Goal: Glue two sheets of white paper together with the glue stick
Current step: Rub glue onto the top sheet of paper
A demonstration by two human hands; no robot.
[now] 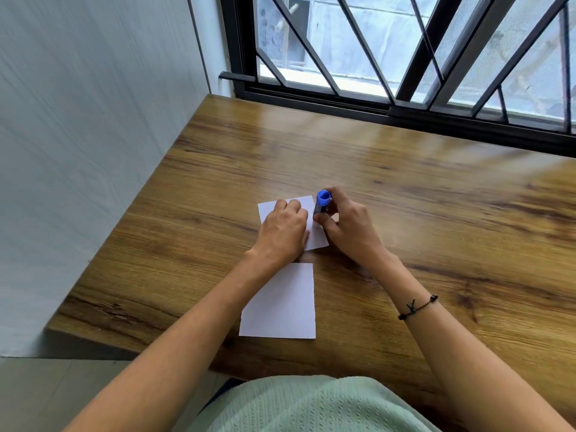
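**A:** What do you have on the head view?

**B:** I see a brown wood-grain table (405, 213) set against a window with black diagonal bars (405, 57). Two small white rectangular sheets of paper lie on it. The far sheet (318, 236) is slightly turned; the near sheet (280, 304) lies flat, closer to the person, just short of the far one with a narrow strip of wood between them.

**A:** And the hands?

**B:** The left hand (285, 229) rests palm down on the far sheet, fingers fairly straight, pressing it onto the table and covering most of it. The right hand (346, 226) has its fingers and thumb curled round a blue cylindrical glue stick (321, 203), held roughly upright at the far sheet's right edge, blue end up toward the camera.

**A:** Is the lower end touching the paper?

**B:** I can't tell; the fingers hide it. I also can't tell whether the blue top is a cap or the twist base.

**A:** Anything else?

**B:** A thin black cord bracelet (417, 307) on the right wrist, and a pale green ribbed top (311, 406) at the bottom of the view. A white panelled wall (93, 151) stands to the left of the table.
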